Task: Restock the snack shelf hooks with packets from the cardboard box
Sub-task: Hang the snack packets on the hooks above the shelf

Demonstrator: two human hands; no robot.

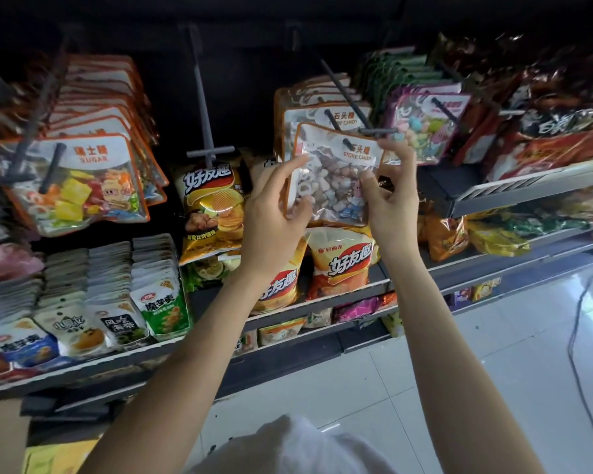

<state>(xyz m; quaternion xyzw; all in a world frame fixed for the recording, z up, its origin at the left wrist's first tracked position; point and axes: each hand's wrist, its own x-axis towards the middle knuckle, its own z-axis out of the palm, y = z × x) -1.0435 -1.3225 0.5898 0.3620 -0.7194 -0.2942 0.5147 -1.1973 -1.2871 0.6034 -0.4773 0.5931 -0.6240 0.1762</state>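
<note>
Now both hands' fingers (370,181) flank the candy packet (336,179).

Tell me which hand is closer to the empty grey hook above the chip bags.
Left. The left hand is just right of and below the empty grey hook; the right hand is farther right, across the stone candy packet.

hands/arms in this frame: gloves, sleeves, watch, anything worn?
Both hands, left hand and right hand, are bare: no gloves, rings or watch visible. Forearms are uncovered up to the bottom of the frame, no sleeves showing. Only white fabric, likely a top, shows at bottom centre.
</note>
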